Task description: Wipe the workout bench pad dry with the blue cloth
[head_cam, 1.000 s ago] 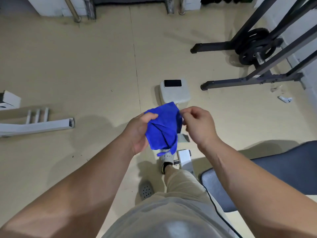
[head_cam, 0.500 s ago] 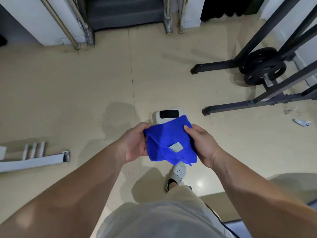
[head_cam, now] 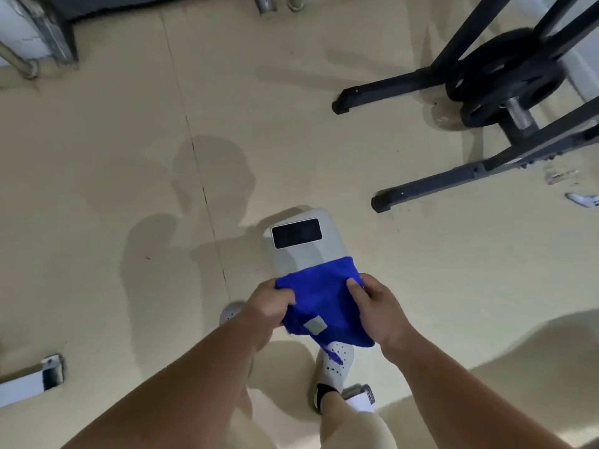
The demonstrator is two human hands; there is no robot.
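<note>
We see a beige floor (head_cam: 113, 157) with a thin dark seam (head_cam: 197, 176) running from far to near. A white scale (head_cam: 304, 251) with a dark screen lies flat at centre, right of the seam. Far right, two black rack feet (head_cam: 453, 181) rest on it, with black weight plates (head_cam: 496, 79) between them. We note a small white object (head_cam: 583, 199) at the right edge and a white rail end (head_cam: 29, 380) near left. Two white perforated shoes (head_cam: 335, 361) stand near.
</note>
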